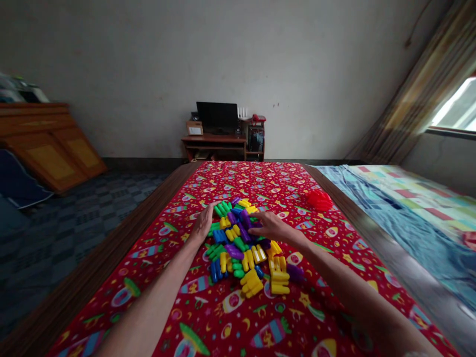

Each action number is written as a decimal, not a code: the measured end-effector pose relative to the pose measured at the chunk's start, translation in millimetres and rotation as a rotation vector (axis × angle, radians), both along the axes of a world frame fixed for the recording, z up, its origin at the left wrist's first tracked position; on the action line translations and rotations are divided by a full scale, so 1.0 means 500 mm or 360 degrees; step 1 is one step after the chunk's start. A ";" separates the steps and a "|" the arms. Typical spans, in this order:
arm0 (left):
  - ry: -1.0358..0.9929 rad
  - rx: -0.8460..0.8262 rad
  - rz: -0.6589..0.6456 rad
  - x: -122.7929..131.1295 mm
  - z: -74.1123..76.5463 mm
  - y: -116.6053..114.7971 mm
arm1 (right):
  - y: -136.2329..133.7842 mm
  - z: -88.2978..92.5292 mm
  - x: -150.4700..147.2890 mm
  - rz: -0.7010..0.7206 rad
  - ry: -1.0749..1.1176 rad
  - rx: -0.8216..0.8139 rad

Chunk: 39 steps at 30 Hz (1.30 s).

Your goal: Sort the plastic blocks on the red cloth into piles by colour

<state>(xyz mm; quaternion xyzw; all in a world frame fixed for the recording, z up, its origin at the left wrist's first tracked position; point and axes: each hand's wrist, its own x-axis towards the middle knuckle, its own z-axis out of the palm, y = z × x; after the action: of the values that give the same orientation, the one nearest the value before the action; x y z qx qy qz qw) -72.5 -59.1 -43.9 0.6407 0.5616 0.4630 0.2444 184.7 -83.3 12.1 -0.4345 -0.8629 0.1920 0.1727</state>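
Note:
A heap of plastic building pieces [234, 233] in green, yellow, blue and purple lies on the red patterned cloth [267, 327]. My left hand [204, 221] rests along the heap's left side, fingers stretched out beside the green pieces [223, 208]. Over the right side reaches my right hand [273, 226], its thumb and fingers apart, touching or just above a purple piece [244, 219]. Neither hand visibly grips anything. Nearer to me lie yellow pieces [252, 283], and another purple piece [295, 272] sits at the heap's right edge.
A red pile [320, 200] lies on the cloth to the right. Beyond the bed's far end stands a desk [213, 140] with a monitor [217, 116]. A wooden cabinet [55, 148] is at left, and a second bed surface [401, 213] adjoins at right.

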 end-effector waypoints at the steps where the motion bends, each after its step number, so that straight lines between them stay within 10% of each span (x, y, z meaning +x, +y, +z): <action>1: -0.0009 -0.0003 -0.0004 0.000 0.000 -0.001 | 0.007 0.003 -0.001 0.0007 -0.0016 0.0001; 14: 0.0211 0.0315 0.0130 0.012 0.018 -0.015 | 0.067 -0.001 0.070 0.0129 0.0486 -0.0193; 18: 0.0604 0.0578 -0.0241 0.044 0.054 -0.035 | 0.044 0.010 0.047 0.0252 0.0510 -0.0076; 23: 0.0605 0.0187 -0.0469 0.059 0.058 -0.040 | 0.028 0.011 0.028 0.0271 0.0396 0.0003; 35: 0.0333 0.0126 -0.0380 0.054 0.048 -0.042 | 0.169 -0.077 0.165 -0.0865 0.0773 0.0062; 39: 0.0337 0.0151 -0.0384 0.051 0.047 -0.041 | 0.169 -0.065 0.195 -0.0547 0.0944 -0.0350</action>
<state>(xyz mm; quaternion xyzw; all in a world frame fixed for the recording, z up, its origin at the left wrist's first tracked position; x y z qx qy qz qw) -46.8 -79.6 -20.6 0.7595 0.4808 0.3862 0.2072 282.3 1.5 -20.5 -0.5147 -0.6637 0.3696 0.3975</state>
